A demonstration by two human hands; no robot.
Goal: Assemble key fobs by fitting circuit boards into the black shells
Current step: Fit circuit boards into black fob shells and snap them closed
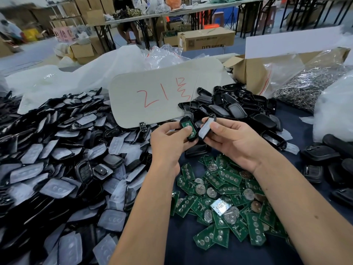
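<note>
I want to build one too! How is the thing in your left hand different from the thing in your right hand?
The shell in the left hand shows a green circuit board inside it, with the thumb pressing on it. The shell in the right hand shows a pale grey-white face and no green board. The left one stands more upright; the right one leans over to the right. Both are small parts with black rims, held close together above the pile of green boards.

Grey board (164,92) marked red, cardboard box (252,73), bagged metal rings (305,87)
</note>
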